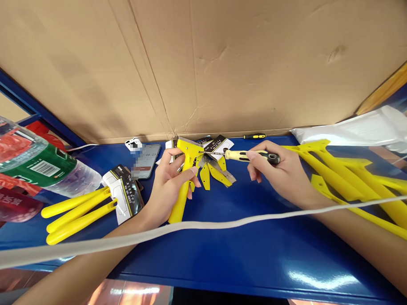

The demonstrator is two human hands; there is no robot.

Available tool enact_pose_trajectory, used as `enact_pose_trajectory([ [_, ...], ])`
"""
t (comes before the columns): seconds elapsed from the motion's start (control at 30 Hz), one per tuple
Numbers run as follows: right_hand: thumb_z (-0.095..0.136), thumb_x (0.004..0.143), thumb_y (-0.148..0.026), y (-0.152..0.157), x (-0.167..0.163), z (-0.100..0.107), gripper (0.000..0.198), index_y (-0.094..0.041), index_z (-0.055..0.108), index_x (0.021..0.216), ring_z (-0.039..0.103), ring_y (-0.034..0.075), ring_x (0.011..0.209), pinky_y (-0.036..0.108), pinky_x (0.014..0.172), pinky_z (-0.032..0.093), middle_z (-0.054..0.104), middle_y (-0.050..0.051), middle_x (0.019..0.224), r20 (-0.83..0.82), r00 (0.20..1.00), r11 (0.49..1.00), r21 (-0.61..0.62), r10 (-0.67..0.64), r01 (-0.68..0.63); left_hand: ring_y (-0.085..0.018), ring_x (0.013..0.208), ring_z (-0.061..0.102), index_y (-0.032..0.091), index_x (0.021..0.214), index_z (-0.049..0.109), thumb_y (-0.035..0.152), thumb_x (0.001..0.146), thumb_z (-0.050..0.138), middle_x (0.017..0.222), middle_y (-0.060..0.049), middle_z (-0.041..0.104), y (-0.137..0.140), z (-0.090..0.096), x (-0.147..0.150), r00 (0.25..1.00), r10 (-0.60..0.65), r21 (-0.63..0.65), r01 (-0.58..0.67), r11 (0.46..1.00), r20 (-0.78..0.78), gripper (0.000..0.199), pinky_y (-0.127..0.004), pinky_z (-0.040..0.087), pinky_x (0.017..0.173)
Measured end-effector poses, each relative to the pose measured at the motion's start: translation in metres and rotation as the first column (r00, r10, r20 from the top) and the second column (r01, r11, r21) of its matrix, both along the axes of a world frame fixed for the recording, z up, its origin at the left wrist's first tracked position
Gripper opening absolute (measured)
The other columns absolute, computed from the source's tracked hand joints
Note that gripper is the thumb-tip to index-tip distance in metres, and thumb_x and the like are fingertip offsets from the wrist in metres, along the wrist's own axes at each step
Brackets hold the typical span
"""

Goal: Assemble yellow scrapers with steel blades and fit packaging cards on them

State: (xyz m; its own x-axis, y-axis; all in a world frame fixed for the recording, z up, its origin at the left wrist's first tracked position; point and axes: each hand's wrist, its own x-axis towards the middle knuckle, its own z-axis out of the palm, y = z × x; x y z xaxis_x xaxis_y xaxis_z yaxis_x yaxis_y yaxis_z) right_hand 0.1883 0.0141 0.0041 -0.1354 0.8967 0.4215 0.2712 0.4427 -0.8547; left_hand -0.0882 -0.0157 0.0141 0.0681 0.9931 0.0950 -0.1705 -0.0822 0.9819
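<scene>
My left hand is closed around a yellow scraper, which stands tilted with its head up and a metal strip along the head's top edge. In my right hand is a screwdriver with a cream and black handle. Its thin shaft points left, and the tip meets the side of the scraper's head, where a screw is too small to make out. Behind my left fingers lie several yellow blade covers and metal blades, fanned out on the blue table over black-and-white cards.
Several yellow scraper handles are piled at right beside a white plastic bag. Three carded scrapers, a phone and a large bottle stand left. A small screwdriver lies by the cardboard wall. A white cord crosses in front.
</scene>
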Motion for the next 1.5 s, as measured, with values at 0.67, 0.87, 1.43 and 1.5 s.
enact_pose_trajectory([
  [0.67, 0.083, 0.107, -0.047, -0.007, 0.002, -0.003, 0.024, -0.025, 0.073, 0.107, 0.067, 0.016, 0.058, 0.031, 0.056, 0.053, 0.074, -0.001, 0.074, 0.022, 0.999, 0.994, 0.101, 0.029, -0.031, -0.013, 0.065, 0.073, 0.029, 0.120, 0.049, 0.026, 0.089, 0.093, 0.115, 0.001, 0.074, 0.001, -0.002, -0.002, 1.000, -0.002, 0.019, 0.002, 1.000, -0.001, 0.054, -0.021, 0.053, 0.042],
  [0.87, 0.083, 0.107, -0.048, -0.007, -0.001, 0.001, 0.025, -0.025, 0.076, 0.105, 0.067, 0.015, 0.059, 0.029, 0.057, 0.057, 0.074, -0.001, 0.074, -0.013, 0.999, 0.997, 0.050, 0.052, -0.052, -0.013, 0.064, 0.074, 0.029, 0.120, 0.050, 0.026, 0.090, 0.093, 0.112, 0.002, 0.074, 0.000, -0.001, -0.001, 1.000, -0.002, 0.007, 0.002, 1.000, -0.013, 0.052, -0.022, 0.054, 0.042],
  [1.43, 0.082, 0.104, -0.069, -0.003, -0.002, 0.002, 0.047, -0.024, 0.076, 0.092, 0.065, 0.014, 0.049, 0.027, 0.052, 0.053, 0.074, -0.001, 0.065, -0.077, 0.997, 0.998, -0.063, 0.019, -0.024, -0.013, 0.063, 0.073, 0.029, 0.119, 0.048, 0.028, 0.090, 0.093, 0.114, 0.001, 0.075, 0.000, 0.000, 0.000, 1.000, -0.018, -0.003, 0.018, 1.000, -0.020, 0.054, -0.022, 0.055, 0.041],
  [1.5, 0.082, 0.103, -0.072, -0.003, -0.002, 0.002, 0.050, -0.024, 0.076, 0.090, 0.065, 0.014, 0.048, 0.027, 0.051, 0.053, 0.074, -0.001, 0.064, -0.079, 0.997, 0.998, -0.069, 0.006, -0.012, -0.013, 0.062, 0.072, 0.029, 0.118, 0.048, 0.028, 0.089, 0.094, 0.115, 0.001, 0.075, 0.000, 0.000, 0.000, 1.000, -0.017, 0.001, 0.017, 1.000, -0.018, 0.054, -0.023, 0.054, 0.041],
])
